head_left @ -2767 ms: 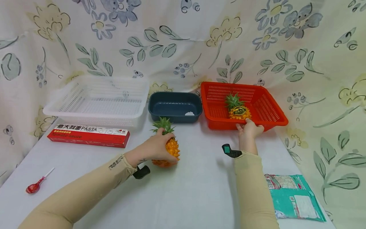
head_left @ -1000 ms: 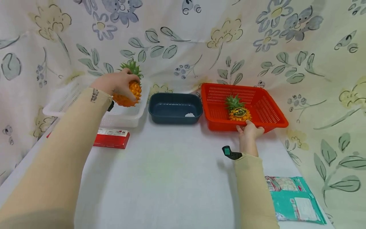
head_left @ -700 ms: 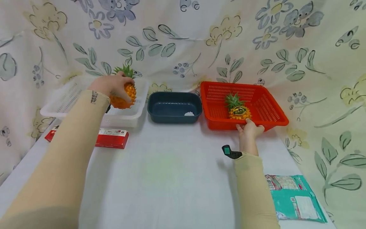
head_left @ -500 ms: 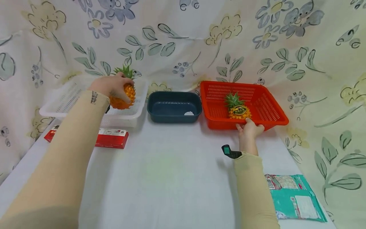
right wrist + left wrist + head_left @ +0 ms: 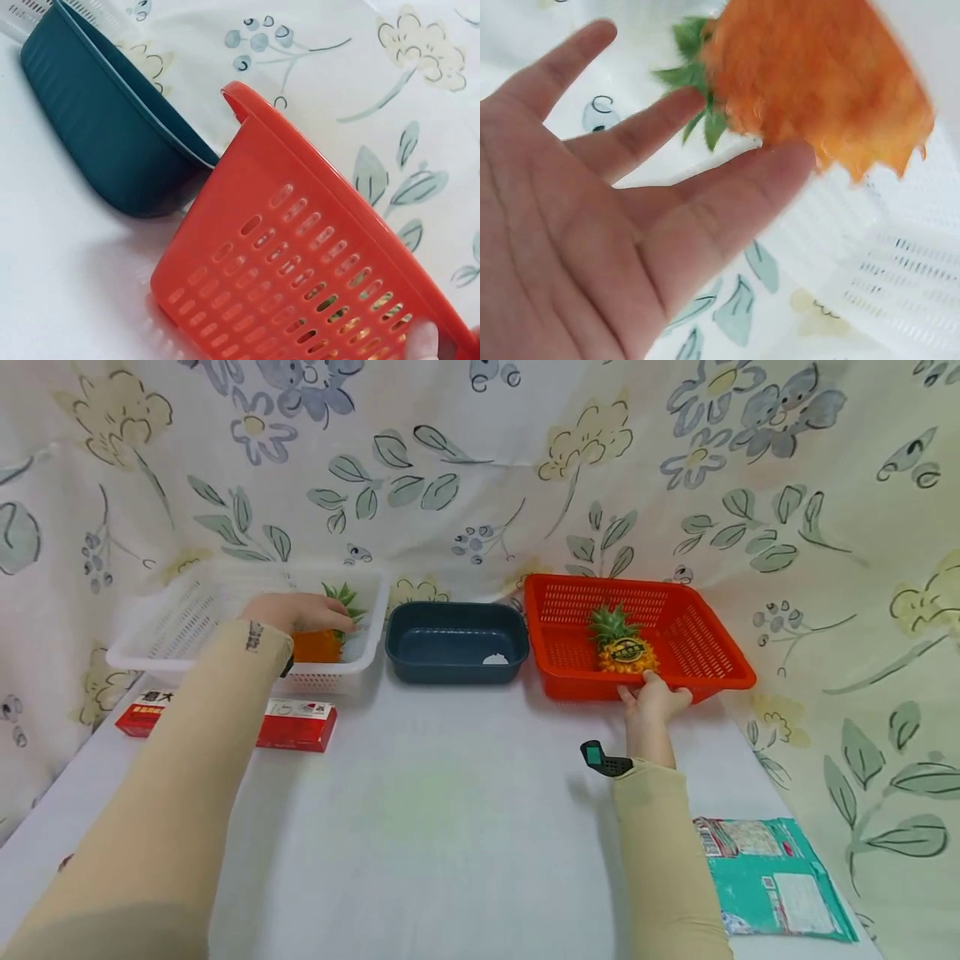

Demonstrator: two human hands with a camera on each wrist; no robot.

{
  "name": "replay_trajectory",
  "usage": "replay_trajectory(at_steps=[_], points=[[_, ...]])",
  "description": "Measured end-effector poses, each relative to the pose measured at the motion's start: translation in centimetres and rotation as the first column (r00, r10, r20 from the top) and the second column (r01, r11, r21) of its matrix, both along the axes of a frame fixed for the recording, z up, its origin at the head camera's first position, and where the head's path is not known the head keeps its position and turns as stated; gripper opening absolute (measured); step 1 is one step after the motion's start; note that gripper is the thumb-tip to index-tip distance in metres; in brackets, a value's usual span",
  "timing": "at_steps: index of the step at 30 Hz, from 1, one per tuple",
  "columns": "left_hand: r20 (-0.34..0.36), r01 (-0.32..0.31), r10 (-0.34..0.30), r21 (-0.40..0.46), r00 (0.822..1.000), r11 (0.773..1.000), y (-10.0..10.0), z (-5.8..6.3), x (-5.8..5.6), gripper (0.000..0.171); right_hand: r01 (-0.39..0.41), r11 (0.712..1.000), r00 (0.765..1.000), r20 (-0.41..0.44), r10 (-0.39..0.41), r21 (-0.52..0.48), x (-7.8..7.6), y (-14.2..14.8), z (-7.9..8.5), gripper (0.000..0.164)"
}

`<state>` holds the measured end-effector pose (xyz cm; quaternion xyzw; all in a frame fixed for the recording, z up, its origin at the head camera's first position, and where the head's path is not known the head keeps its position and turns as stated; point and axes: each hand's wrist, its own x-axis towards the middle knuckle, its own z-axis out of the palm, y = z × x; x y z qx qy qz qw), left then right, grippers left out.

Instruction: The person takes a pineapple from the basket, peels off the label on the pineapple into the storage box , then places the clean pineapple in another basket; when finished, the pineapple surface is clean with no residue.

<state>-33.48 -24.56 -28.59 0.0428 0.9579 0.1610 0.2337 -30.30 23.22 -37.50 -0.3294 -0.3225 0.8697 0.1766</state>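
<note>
In the head view my left hand (image 5: 296, 610) is inside the white basket (image 5: 367, 652), over a toy-like orange pineapple (image 5: 318, 646) with green leaves. The left wrist view shows the fingers spread and straight, with fingertips right at the side of the pineapple (image 5: 817, 75), which lies tilted. My right hand (image 5: 652, 702) grips the front rim of the red basket (image 5: 562, 685), one digit showing against its outer wall in the right wrist view. A second pineapple (image 5: 637, 668) with a black and gold label lies inside that basket.
Between the baskets stands a dark blue bin (image 5: 457, 672). A red pasta box (image 5: 300, 731) lies before the white basket, partly hidden by my left arm. A teal packet (image 5: 780, 881) lies at the right. A lollipop (image 5: 66, 862) barely shows past the left sleeve.
My left hand carried the pineapple from the table to the white basket, then lowered it inside, where the fingers have loosened and spread. My right hand stays on the red basket's rim.
</note>
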Motion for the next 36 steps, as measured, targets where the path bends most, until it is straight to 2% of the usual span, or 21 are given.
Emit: replay_trajectory(at_steps=[4,8,10,11,12,13,14,16,17,18,20,21,23,24,25,26,27,28,30,33,36], points=[[-0.004,-0.024,0.025,0.033,1.000,0.999,-0.1,-0.5,0.3,0.067,-0.009,1.000,1.000,0.008,0.009,-0.004,0.2,0.1,-0.2,0.080],[-0.127,-0.011,0.025,0.107,0.992,0.994,0.3,-0.3,0.8,0.074,-0.008,1.000,1.000,0.012,0.008,-0.008,0.7,0.7,-0.1,0.081],[-0.235,-0.037,0.089,0.214,0.968,0.976,0.9,-0.1,1.7,0.075,-0.008,1.000,1.000,0.016,0.008,0.008,0.9,1.1,0.2,0.080],[-0.290,-0.058,0.146,0.291,0.946,0.955,1.3,-0.1,2.3,0.073,-0.010,1.000,1.000,0.016,0.009,0.016,0.9,1.3,0.4,0.080],[-0.335,-0.088,0.227,0.382,0.915,0.920,1.6,-0.1,3.2,0.070,-0.014,0.999,1.000,0.014,0.013,0.029,1.0,1.4,0.7,0.079],[-0.370,-0.116,0.321,0.481,0.872,0.869,1.9,-0.1,4.1,0.066,-0.020,0.999,1.000,0.010,0.020,0.034,0.9,1.4,0.9,0.078],[-0.383,-0.137,0.421,0.584,0.822,0.800,2.0,-0.3,5.1,0.063,-0.033,0.999,0.999,0.011,0.032,0.040,0.9,1.4,1.2,0.079],[-0.328,-0.149,0.610,0.787,0.721,0.599,2.0,-0.9,7.3,0.054,-0.055,0.998,0.998,0.012,0.055,0.038,0.8,1.3,1.6,0.080],[-0.266,-0.147,0.693,0.867,0.670,0.475,1.9,-1.2,8.3,0.050,-0.062,0.997,0.998,0.015,0.062,0.038,0.7,1.2,1.8,0.080],[-0.182,-0.141,0.763,0.931,0.620,0.336,1.6,-1.7,9.2,0.048,-0.067,0.997,0.998,0.014,0.066,0.036,0.6,1.0,2.0,0.081],[0.016,-0.142,0.857,0.988,0.516,0.067,0.9,-2.5,10.8,0.049,-0.070,0.997,0.997,0.012,0.070,0.030,0.5,0.7,2.2,0.082],[0.104,-0.149,0.883,0.988,0.458,-0.039,0.4,-2.9,11.4,0.053,-0.069,0.997,0.998,0.008,0.069,0.025,0.4,0.6,2.2,0.082],[0.261,-0.172,0.905,0.962,0.336,-0.213,-0.9,-3.8,12.1,0.062,-0.061,0.998,0.998,0.004,0.061,0.017,0.4,0.4,2.1,0.082],[0.330,-0.180,0.900,0.941,0.286,-0.288,-1.6,-4.2,12.3,0.068,-0.056,0.998,0.998,0.000,0.056,0.011,0.3,0.3,2.0,0.082],[0.385,-0.196,0.891,0.918,0.240,-0.344,-2.3,-4.6,12.3,0.073,-0.051,0.999,0.999,-0.004,0.051,0.006,0.3,0.2,1.9,0.081],[0.436,-0.219,0.875,0.893,0.209,-0.393,-2.9,-5.0,12.3,0.080,-0.048,0.999,0.999,-0.003,0.048,0.001,0.3,0.2,1.8,0.081],[0.486,-0.245,0.851,0.866,0.199,-0.437,-3.6,-5.3,12.3,0.086,-0.048,0.999,0.999,0.000,0.048,-0.001,0.3,0.1,1.7,0.081],[0.541,-0.265,0.816,0.833,0.202,-0.486,-4.1,-5.6,12.2,0.093,-0.047,0.999,0.999,0.004,0.047,-0.002,0.4,0.1,1.5,0.081],[0.625,-0.310,0.748,0.773,0.223,-0.554,-4.8,-6.1,12.0,0.106,-0.047,0.999,0.999,0.008,0.047,-0.006,0.4,0.0,1.3,0.080],[0.693,-0.342,0.663,0.719,0.283,-0.605,-5.2,-6.7,11.5,0.115,-0.050,0.999,0.998,0.023,0.050,-0.010,0.6,0.0,1.1,0.079],[0.700,-0.293,0.632,0.714,0.332,-0.636,-5.2,-7.0,10.9,0.116,-0.041,0.999,0.999,0.031,0.041,-0.009,0.7,0.0,0.8,0.079]])
